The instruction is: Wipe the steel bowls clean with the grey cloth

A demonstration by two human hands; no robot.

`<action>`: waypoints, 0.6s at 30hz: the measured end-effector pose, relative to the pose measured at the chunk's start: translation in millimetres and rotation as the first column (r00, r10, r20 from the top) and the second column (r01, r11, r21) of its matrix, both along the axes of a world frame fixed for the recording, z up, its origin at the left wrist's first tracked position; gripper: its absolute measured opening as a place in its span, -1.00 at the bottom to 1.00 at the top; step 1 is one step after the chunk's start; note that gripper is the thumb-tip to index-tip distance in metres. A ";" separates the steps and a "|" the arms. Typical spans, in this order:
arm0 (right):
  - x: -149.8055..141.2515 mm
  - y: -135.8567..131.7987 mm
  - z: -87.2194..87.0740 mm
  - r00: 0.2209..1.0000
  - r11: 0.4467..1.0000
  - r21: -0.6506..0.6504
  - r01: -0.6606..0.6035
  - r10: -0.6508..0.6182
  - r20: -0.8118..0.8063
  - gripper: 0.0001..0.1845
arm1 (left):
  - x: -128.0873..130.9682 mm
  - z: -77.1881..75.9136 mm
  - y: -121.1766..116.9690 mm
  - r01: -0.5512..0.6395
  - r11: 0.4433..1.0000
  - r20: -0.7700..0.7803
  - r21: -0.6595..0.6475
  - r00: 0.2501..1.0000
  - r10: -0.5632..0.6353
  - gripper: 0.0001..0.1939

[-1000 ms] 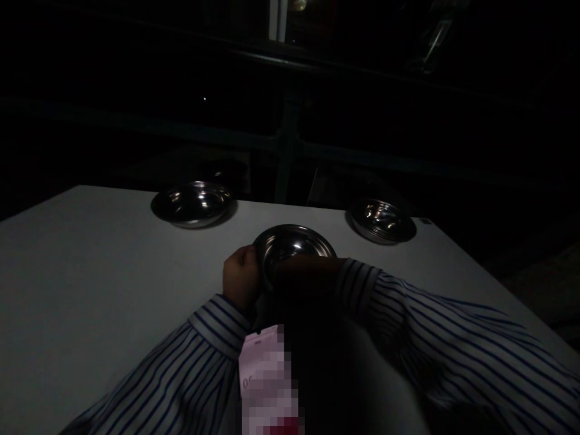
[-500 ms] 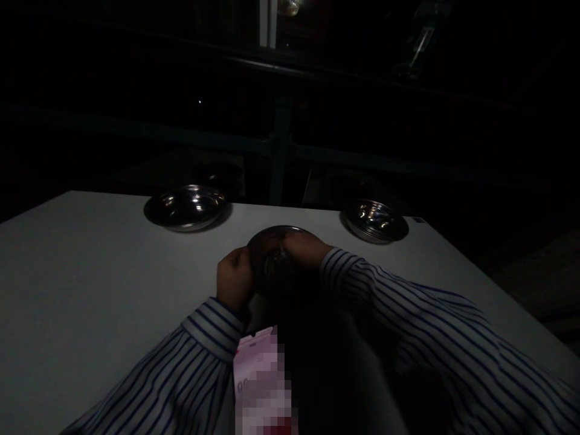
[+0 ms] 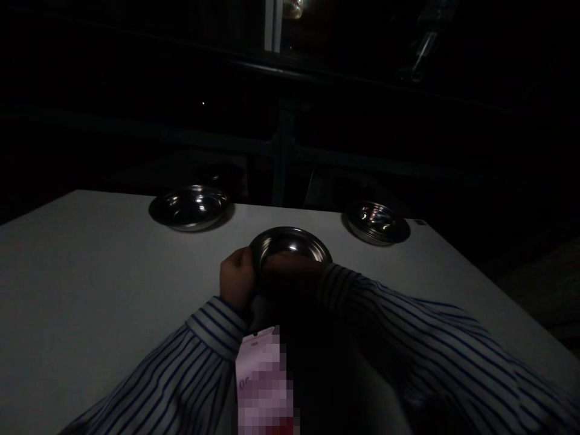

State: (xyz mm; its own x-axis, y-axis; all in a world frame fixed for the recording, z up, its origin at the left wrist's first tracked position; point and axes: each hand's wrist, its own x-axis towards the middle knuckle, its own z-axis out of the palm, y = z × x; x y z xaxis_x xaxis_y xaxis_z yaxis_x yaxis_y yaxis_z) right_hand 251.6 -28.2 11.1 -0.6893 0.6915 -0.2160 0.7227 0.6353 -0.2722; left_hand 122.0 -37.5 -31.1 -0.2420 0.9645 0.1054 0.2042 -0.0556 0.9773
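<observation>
A shiny metal bowl stands at the middle of the white table, in front of me. My left hand is closed on its left rim, fingers curled over the edge. My right hand reaches across into the bowl from the right. Deep shadow covers its fingers, so whether they hold anything does not show. Below my hands, close to my left sleeve, is a lit phone-like screen, partly blurred out.
Two more metal bowls rest near the table's far edge: a wide one at left, a smaller one at right. The white table has a small dark label at its far right corner. Dark railings stand beyond.
My right hand has moved from the bowl's far side toward its near left side, uncovering the shiny far inner wall. My left hand keeps its grip on the rim.
</observation>
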 end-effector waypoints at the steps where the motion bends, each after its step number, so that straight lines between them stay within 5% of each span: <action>1: -1.6 4.1 -1.3 1.000 0.999 0.031 0.026 -0.026 -0.012 -0.79 | -0.4 0.0 -0.2 0.004 1.000 -0.008 -0.001 1.000 -0.004 -0.69; 9: 31.0 17.5 -1.6 0.968 0.950 0.192 0.248 -0.248 -0.021 -0.75 | 0.9 7.0 -9.5 0.004 1.000 -0.051 -0.017 0.999 -0.004 -0.65; 18: -6.8 5.4 -1.6 0.991 0.989 0.071 0.128 -0.125 -0.048 -0.77 | 1.5 1.8 -3.2 -0.069 0.997 -0.105 -0.023 0.992 0.066 -0.67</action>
